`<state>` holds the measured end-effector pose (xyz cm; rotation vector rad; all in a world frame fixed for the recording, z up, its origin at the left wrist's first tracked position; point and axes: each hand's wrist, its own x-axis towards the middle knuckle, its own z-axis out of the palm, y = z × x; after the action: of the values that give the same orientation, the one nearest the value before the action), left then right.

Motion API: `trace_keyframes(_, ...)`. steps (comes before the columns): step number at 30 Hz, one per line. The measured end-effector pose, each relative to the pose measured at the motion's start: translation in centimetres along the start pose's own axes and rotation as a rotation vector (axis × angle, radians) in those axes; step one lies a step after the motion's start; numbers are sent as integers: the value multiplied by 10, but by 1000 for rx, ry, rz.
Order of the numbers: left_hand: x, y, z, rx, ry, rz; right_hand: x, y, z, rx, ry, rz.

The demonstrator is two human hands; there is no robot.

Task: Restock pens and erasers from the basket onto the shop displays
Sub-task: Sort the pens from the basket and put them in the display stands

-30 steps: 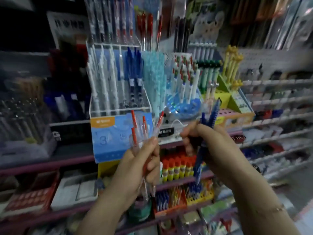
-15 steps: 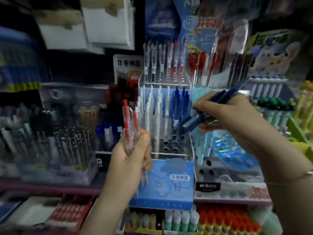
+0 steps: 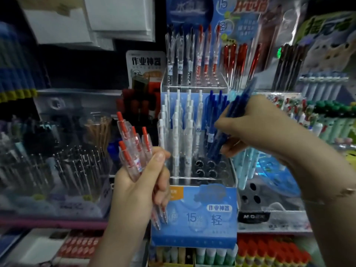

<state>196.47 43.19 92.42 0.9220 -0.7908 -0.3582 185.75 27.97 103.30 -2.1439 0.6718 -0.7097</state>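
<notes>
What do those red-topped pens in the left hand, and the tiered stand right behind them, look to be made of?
Red-topped pens, gripped in the left hand: probably clear glossy plastic barrels, since the red inside shows through; the push-buttons look like opaque red plastic.
Tiered stand: apparently clear acrylic, with see-through walls, bright edges and dark round holes. Its blue front panel looks like printed card, though coated plastic is possible.

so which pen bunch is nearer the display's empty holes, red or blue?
The blue pens in the right hand, angled down toward the empty holes. The red-capped clear pens in the left hand sit left of the rack.
</notes>
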Motion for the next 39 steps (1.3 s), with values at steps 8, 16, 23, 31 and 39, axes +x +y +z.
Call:
trace_keyframes(8,5,10,-2,103,-109,17,-2,4,15,-121,7,28)
trace_keyframes(16,55,78,23,564,-261,216,1,11,11,-62,17,5)
trace_keyframes(23,118,97,72,1134,-445,102,3,9,18,-106,44,-46)
trace_keyframes(31,137,89,91,1336,-557,67,-7,12,10,-5,162,-73)
trace_keyframes(39,131,94,97,1332,-533,140,-41,27,-24,720,-65,-6)
